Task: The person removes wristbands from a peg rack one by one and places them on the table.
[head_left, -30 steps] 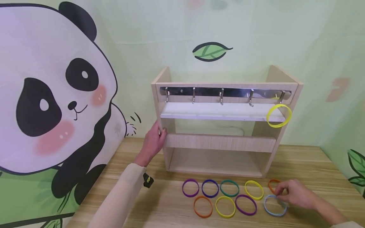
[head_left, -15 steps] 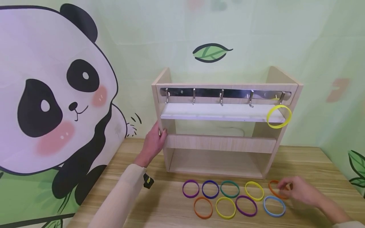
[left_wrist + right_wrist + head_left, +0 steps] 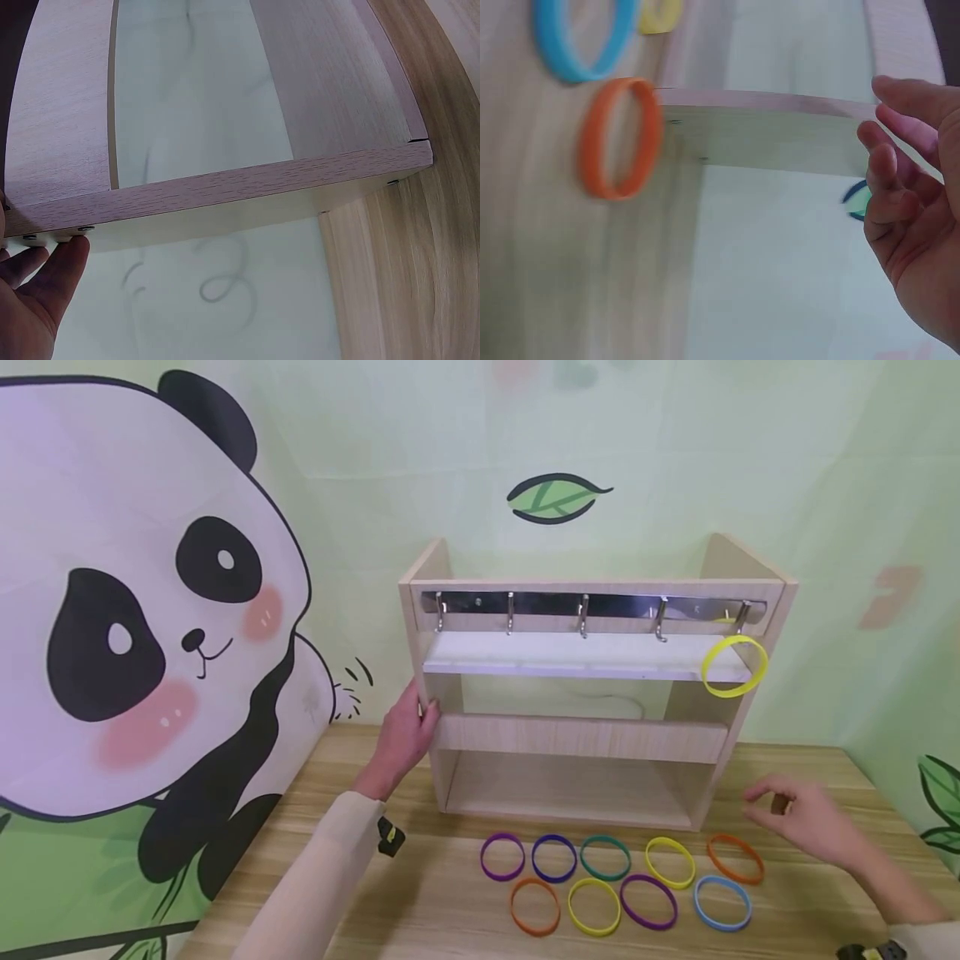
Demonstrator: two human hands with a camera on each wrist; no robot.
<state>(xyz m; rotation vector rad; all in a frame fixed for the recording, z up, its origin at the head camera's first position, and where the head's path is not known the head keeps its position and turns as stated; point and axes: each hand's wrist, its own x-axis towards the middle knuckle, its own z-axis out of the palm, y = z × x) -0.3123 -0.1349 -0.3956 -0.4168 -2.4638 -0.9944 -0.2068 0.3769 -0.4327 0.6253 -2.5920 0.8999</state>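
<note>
My left hand [image 3: 401,735] grips the left side panel of a pale wooden shelf rack [image 3: 577,735], thumb at its front edge. In the left wrist view its fingers [image 3: 66,274] touch the panel. My right hand [image 3: 813,822] hovers with nothing in it, right of the rack, fingers loosely bent. Closest to it, an orange wristband [image 3: 762,866] lies flat on the table. A light blue wristband [image 3: 723,928] lies in front of that one. A yellow wristband [image 3: 726,694] hangs from the rightmost hook [image 3: 742,614] of the rack's metal strip.
More wristbands lie in two rows before the rack, among them a green one [image 3: 605,880], a dark blue one [image 3: 553,880] and a purple one [image 3: 502,879]. The other hooks [image 3: 584,614] bear nothing. A panda-print backdrop [image 3: 360,527] surrounds the wooden table [image 3: 420,893].
My right hand has gone from the light blue wristband past the orange one, then up and right, away from both. The orange wristband now lies fully uncovered. My left hand stays put.
</note>
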